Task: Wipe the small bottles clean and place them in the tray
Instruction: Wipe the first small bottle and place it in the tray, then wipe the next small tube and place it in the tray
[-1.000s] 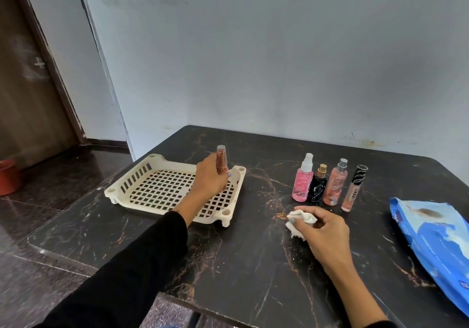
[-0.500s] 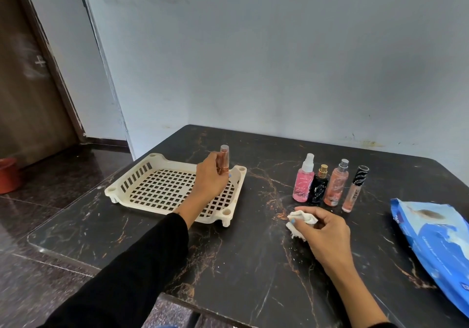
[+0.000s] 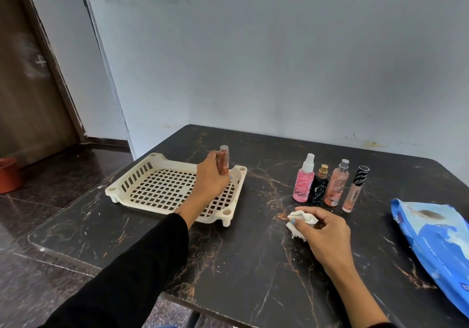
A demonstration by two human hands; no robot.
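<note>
My left hand (image 3: pixel 212 178) grips a slim copper-coloured bottle (image 3: pixel 223 160) upright over the far right corner of the cream lattice tray (image 3: pixel 132 178). My right hand (image 3: pixel 321 228) rests on the table, closed around a crumpled white wipe (image 3: pixel 298 222). Behind it a row of small bottles stands upright: a pink spray bottle (image 3: pixel 304 181), a black bottle with a gold cap (image 3: pixel 319 186), a peach spray bottle (image 3: pixel 337 185) and a thin lip gloss tube (image 3: pixel 354 190).
A blue pack of wipes (image 3: pixel 436 241) lies at the table's right edge. The dark marble table (image 3: pixel 241 264) stands against a grey wall. To the left are a glossy floor, a brown door and an orange pot (image 3: pixel 9 175).
My left hand with the copper bottle has shifted slightly toward the tray's far right corner. My right hand stays put on the wipe.
</note>
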